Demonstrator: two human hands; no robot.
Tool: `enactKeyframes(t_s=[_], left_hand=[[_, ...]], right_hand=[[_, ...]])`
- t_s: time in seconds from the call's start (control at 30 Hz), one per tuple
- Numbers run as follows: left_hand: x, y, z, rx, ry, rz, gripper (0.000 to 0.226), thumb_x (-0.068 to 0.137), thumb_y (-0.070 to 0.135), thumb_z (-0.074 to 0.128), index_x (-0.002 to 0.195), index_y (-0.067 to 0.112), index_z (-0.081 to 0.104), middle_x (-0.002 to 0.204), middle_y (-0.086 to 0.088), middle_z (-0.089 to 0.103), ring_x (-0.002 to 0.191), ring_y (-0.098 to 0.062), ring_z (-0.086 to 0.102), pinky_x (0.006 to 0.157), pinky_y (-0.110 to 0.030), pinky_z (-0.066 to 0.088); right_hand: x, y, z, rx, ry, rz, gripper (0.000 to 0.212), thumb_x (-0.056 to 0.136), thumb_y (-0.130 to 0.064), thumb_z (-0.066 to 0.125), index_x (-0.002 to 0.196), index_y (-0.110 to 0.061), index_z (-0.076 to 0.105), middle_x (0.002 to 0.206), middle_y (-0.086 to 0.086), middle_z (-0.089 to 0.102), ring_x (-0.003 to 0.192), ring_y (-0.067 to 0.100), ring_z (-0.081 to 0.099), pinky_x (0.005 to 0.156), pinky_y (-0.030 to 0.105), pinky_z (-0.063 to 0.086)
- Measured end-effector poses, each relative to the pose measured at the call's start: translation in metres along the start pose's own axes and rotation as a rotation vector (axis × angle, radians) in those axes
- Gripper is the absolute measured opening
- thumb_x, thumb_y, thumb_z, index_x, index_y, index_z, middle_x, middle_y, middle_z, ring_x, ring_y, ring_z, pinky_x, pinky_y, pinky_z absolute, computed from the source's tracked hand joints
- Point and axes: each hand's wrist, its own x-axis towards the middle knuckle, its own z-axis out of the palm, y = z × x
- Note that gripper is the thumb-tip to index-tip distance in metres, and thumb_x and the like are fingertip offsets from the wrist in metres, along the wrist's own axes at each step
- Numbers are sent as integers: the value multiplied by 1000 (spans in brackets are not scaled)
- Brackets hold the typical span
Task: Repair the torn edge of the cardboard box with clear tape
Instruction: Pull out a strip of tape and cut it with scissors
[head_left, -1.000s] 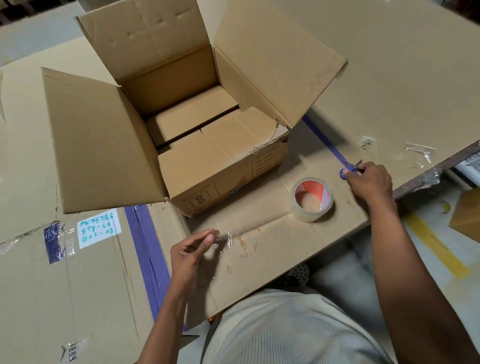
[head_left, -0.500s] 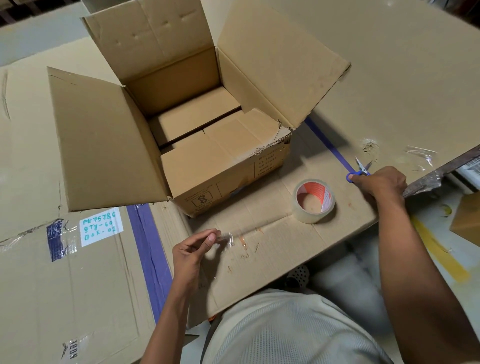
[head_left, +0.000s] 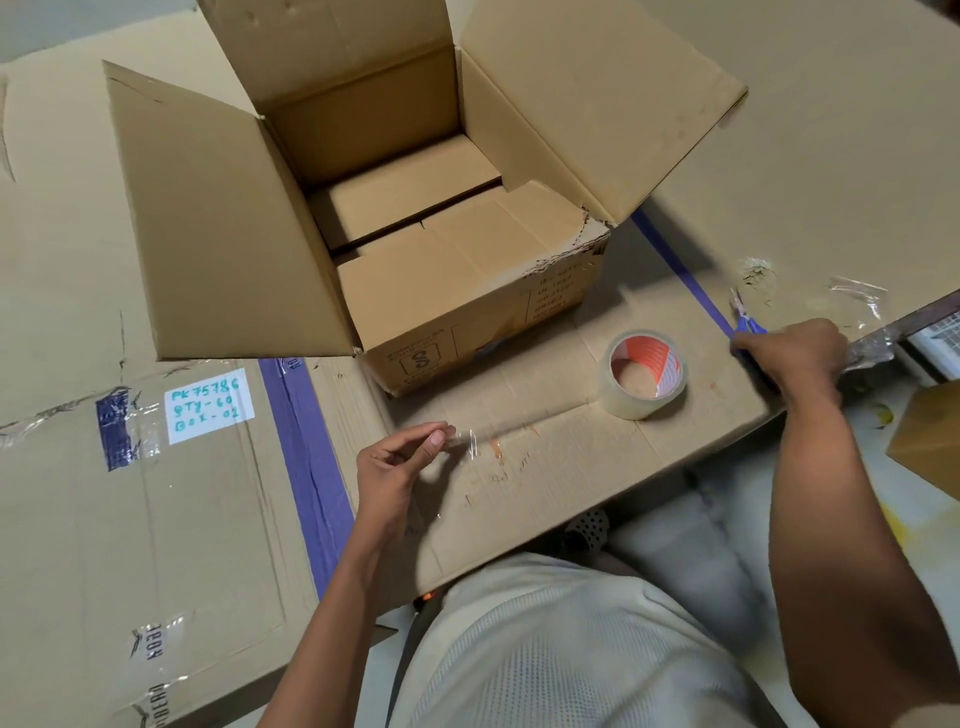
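An open cardboard box (head_left: 467, 332) stands on the cardboard-covered table, flaps spread. Its near right top edge is torn and ragged (head_left: 576, 247). A roll of clear tape (head_left: 644, 371) with an orange-and-white core lies flat in front of the box's right corner. My left hand (head_left: 400, 467) pinches a cut strip of clear tape (head_left: 470, 439) between thumb and fingers, just above the table and below the box. My right hand (head_left: 795, 353) rests at the table's right edge, closed on small blue-handled scissors (head_left: 745, 319) whose blades point away from me.
Flattened cardboard sheets (head_left: 156, 519) cover the table, joined with blue tape strips (head_left: 306, 457). A white label with handwriting (head_left: 208, 405) is stuck at left. Crumpled clear tape scraps (head_left: 857, 296) lie near the right edge. Another brown box corner (head_left: 930, 441) shows off the table at right.
My right hand has slid the scissors a little to the right along the table edge. My left hand keeps hold of the tape strip in about the same place.
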Motion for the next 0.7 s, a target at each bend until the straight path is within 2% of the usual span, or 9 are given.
enactKeyframes(t_s=[0.03, 0.1, 0.2, 0.27, 0.37, 0.43, 0.53, 0.63, 0.7], left_hand=[[0, -1, -1, 1, -6, 3, 30, 82, 11, 76, 109, 0, 77, 104, -14, 80, 103, -24, 76, 96, -28, 58], [1, -1, -3, 1, -11, -1, 30, 82, 11, 75, 110, 0, 77, 105, -14, 80, 103, -26, 75, 98, -30, 58], [2, -4, -5, 7, -16, -6, 28, 83, 11, 75, 110, 2, 77, 106, -14, 80, 106, -29, 75, 99, -33, 57], [2, -5, -6, 20, -10, -9, 26, 85, 7, 74, 110, 2, 77, 107, -13, 80, 107, -28, 75, 99, -32, 58], [1, -6, -5, 41, -1, 1, 24, 89, 1, 72, 112, -3, 75, 107, -13, 79, 108, -28, 74, 100, -32, 58], [0, -8, -4, 59, 5, 10, 24, 90, 2, 72, 113, -4, 75, 109, -14, 79, 110, -28, 73, 103, -37, 56], [0, -13, -7, 16, 7, 4, 25, 91, 3, 74, 114, -6, 75, 111, -20, 77, 113, -35, 71, 107, -49, 53], [0, -17, -9, -53, -5, -16, 26, 89, 5, 77, 113, -5, 75, 113, -24, 76, 116, -42, 69, 110, -62, 46], [0, -18, -10, -54, -4, -6, 24, 89, 3, 76, 112, -5, 76, 112, -23, 76, 114, -41, 70, 110, -62, 46]], right_hand=[[0, 6, 0, 56, -2, -22, 61, 42, -47, 83, 86, -5, 77, 95, 19, 77, 94, 35, 74, 84, 45, 62], [2, 15, -1, 161, -30, -119, 41, 44, -44, 81, 70, -14, 74, 78, 11, 77, 83, 31, 77, 84, 48, 63], [-51, -17, -26, 145, -109, -289, 24, 62, -32, 90, 78, -18, 77, 73, 3, 77, 77, 22, 77, 85, 38, 62], [-84, -42, -43, -30, -232, -400, 20, 70, -23, 90, 81, -16, 76, 69, 1, 76, 70, 14, 74, 70, 26, 55], [-121, -76, -49, -504, -357, -537, 36, 68, -26, 91, 92, -10, 69, 68, 4, 74, 70, 15, 69, 58, 30, 44], [-143, -91, -37, -808, -333, -699, 53, 64, -28, 90, 101, -5, 59, 88, 8, 63, 77, 28, 62, 61, 33, 45], [-171, -100, -11, -1153, -322, -899, 59, 70, -21, 84, 114, -6, 47, 105, 10, 34, 71, 25, 51, 52, 31, 39], [-190, -108, 0, -1349, -314, -960, 55, 78, -11, 76, 125, -2, 48, 109, 14, 37, 61, 18, 39, 47, 28, 29], [-195, -116, 1, -1431, -298, -943, 56, 79, -9, 77, 128, -2, 50, 109, 14, 39, 61, 15, 33, 48, 27, 31]])
